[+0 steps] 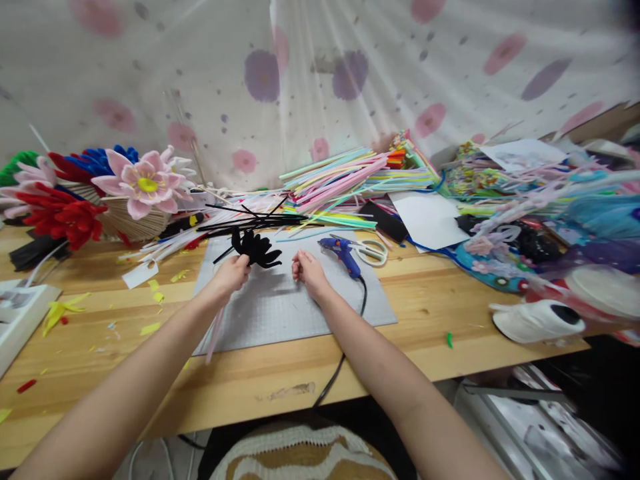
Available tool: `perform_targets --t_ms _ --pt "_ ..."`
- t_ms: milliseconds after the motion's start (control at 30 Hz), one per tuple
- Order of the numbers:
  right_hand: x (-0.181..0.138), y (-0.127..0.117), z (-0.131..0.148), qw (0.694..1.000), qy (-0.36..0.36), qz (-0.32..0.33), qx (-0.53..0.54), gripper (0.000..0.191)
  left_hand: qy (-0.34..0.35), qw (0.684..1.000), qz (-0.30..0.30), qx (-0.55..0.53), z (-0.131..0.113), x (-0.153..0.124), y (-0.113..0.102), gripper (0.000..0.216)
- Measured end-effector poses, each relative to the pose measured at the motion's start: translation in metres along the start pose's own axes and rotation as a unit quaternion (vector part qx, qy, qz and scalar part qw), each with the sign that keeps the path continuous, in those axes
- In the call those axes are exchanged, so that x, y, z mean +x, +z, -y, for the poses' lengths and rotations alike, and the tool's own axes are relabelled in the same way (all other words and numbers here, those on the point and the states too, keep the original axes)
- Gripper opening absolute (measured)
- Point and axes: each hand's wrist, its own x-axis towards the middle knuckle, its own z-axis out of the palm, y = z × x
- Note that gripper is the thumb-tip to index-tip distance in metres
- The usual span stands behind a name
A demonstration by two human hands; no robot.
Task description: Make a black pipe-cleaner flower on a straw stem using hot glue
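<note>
A black pipe-cleaner flower [257,249] with several fuzzy petals is held by my left hand [233,273], whose fingers are closed at its base. Pale pink stems [214,337] hang below that hand. Over the grey mat [290,313], my right hand [307,272] is apart from the flower, with its fingers curled together. Whether anything small sits in those fingers cannot be made out. Just right of it lies a blue glue gun [341,253], its black cord running to the table's front edge. White-handled scissors [371,252] rest beside the gun.
Loose black pipe cleaners [250,219] lie behind the mat, before a pile of pastel ones [345,180]. Finished flowers, including a pink one [145,183], stand at left. A white thread spool [537,320] lies at right. Yellow scraps [63,310] dot the wooden table [420,347].
</note>
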Motion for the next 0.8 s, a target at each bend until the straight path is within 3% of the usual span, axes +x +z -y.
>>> perform_targets --t_ms 133,233,333,433,500,667,800 --pt "-0.003 -0.001 0.006 0.998 0.054 -0.005 -0.021 0.029 -0.083 0.989 0.038 -0.121 -0.007 -0.006 0.005 0.019" --pt "-0.013 -0.001 0.01 0.996 0.068 0.018 -0.058 0.026 -0.107 0.956 0.048 -0.27 -0.006 -0.007 0.012 0.015" --pt "-0.027 0.005 0.015 0.987 0.082 0.089 -0.108 0.026 -0.08 0.915 0.033 -0.395 0.0 -0.007 0.024 0.016" --pt "-0.039 0.016 0.017 0.965 0.102 0.179 -0.162 0.03 -0.048 0.887 -0.007 -0.46 0.007 -0.005 0.038 0.017" --pt "-0.044 0.023 0.017 0.951 0.093 0.203 -0.212 0.029 -0.022 0.872 -0.036 -0.488 0.012 -0.003 0.046 0.017" --pt "-0.049 0.027 0.011 0.907 -0.016 0.111 -0.405 0.021 0.024 0.85 -0.094 -0.518 0.019 0.003 0.061 0.018" --pt "-0.049 0.027 0.011 0.872 -0.042 0.119 -0.472 0.018 0.041 0.851 -0.15 -0.502 0.021 0.007 0.065 0.018"
